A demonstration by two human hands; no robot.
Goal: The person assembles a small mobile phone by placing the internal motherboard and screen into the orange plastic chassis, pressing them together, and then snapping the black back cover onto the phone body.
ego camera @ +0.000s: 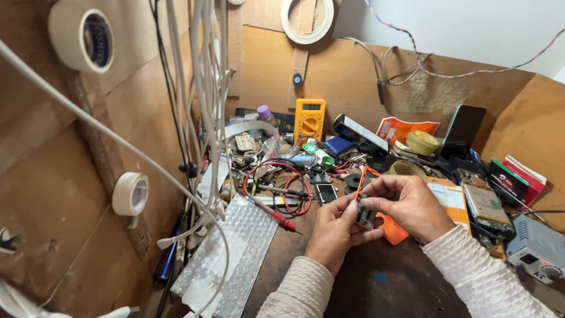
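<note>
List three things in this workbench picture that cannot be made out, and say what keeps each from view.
- Small dark part, head view: the left hand and right hand cover most of it, so its kind is unclear.
- Orange piece, head view: largely hidden behind both hands.
- Grey box with a knob, head view: cut off by the right edge.
</note>
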